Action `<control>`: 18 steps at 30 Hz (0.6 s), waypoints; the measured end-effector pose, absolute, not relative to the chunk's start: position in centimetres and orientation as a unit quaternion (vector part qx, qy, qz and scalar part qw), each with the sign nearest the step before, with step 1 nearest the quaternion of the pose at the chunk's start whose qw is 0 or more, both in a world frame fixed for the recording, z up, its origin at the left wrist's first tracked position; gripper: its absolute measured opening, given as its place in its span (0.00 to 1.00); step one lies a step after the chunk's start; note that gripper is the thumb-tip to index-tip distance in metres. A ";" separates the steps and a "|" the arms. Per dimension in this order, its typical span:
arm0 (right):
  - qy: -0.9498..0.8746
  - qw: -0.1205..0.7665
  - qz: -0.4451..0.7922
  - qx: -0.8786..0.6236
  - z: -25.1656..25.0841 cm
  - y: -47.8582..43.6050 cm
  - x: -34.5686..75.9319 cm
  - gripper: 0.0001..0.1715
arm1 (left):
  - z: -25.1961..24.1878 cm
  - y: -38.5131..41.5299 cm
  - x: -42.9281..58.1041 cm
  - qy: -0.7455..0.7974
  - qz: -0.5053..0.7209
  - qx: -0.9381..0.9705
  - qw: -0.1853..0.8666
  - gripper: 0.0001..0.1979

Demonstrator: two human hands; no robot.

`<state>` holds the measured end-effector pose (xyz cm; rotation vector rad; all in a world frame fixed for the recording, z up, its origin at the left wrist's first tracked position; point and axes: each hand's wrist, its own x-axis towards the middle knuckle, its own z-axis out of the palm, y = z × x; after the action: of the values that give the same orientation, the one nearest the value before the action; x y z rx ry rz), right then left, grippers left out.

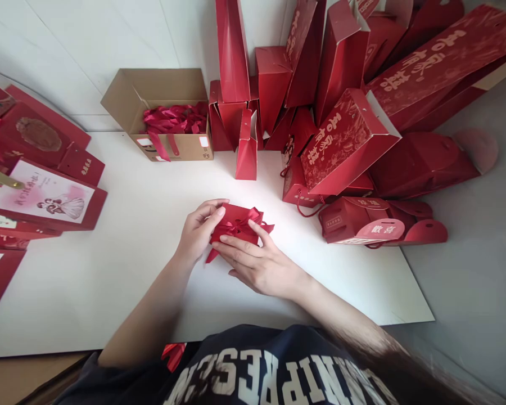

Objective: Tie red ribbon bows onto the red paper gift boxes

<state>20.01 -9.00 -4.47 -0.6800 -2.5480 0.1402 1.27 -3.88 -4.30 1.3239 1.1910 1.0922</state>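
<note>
A small red gift box [236, 220] with a red ribbon bow [241, 226] on top rests on the white board [122, 247]. My left hand [199, 229] grips the box's left side, thumb on its top edge. My right hand [259, 264] lies against the box's near side, fingers stretched along it and touching the ribbon. A ribbon tail [211, 256] hangs out from under the box toward me.
A cardboard box of red ribbons [168, 121] stands at the back. Several red paper bags and folded boxes [341, 129] are heaped at the back right. Red cards and invitations [34, 180] are stacked on the left. Grey floor [476, 270] lies to the right.
</note>
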 end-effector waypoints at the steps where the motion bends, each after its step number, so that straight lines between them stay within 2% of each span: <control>1: -0.932 0.256 0.066 -0.247 -4.5 -9.0 20.1 0.20 | -4.3 -3.9 1.2 0.493 0.451 0.553 0.498 0.19; 5: -0.916 0.304 0.132 -0.225 -4.2 -8.5 21.0 0.21 | -4.4 -3.8 1.0 0.500 0.426 0.585 0.475 0.17; 11: -0.886 0.337 0.244 -0.206 -3.2 -7.9 22.3 0.15 | -4.5 -3.6 0.8 0.503 0.408 0.608 0.460 0.19; 15: -0.856 0.337 0.364 -0.147 -2.3 -7.9 23.1 0.09 | -4.4 -3.7 1.0 0.512 0.408 0.589 0.473 0.20; 18: -0.805 0.379 0.424 -0.168 -2.0 -7.8 23.7 0.11 | -4.4 -3.7 0.8 0.504 0.418 0.554 0.514 0.19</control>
<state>23.71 -7.78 -2.04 -0.4292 -2.0573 1.0847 0.83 -3.66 -4.37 1.3327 1.2124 1.0047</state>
